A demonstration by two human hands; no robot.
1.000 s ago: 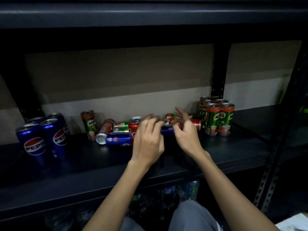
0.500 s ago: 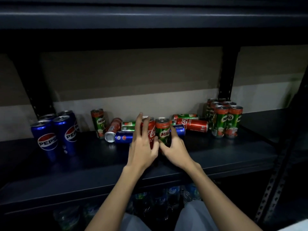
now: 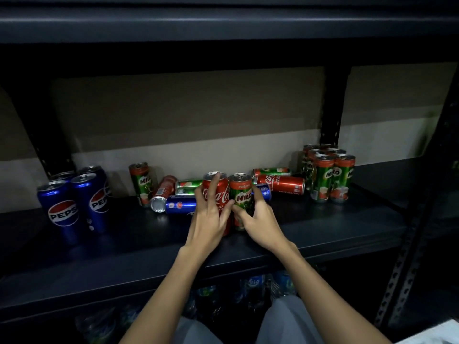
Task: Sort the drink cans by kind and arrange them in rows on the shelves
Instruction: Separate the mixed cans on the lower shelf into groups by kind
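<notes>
Left grip [image 3: 210, 219] holds upright red Coca-Cola can [image 3: 218, 192]; right grip [image 3: 260, 219] holds green Milo can [image 3: 240, 194].

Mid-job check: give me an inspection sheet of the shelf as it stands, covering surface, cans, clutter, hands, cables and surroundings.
Surface: dark shelf, dimly lit.
Job's things: upright Pepsi cans grouped at left; upright Milo cans grouped at right; lone Milo can standing left of centre.
Clutter: unsorted heap of cans lying on their sides mid-shelf, mixed kinds.
Hands: left hand grips an upright Coca-Cola can; right hand grips an upright Milo can; the two cans stand side by side.
Cables: nothing seen.
Surroundings: cardboard backing; upper shelf; bottles below, indistinct.
</notes>
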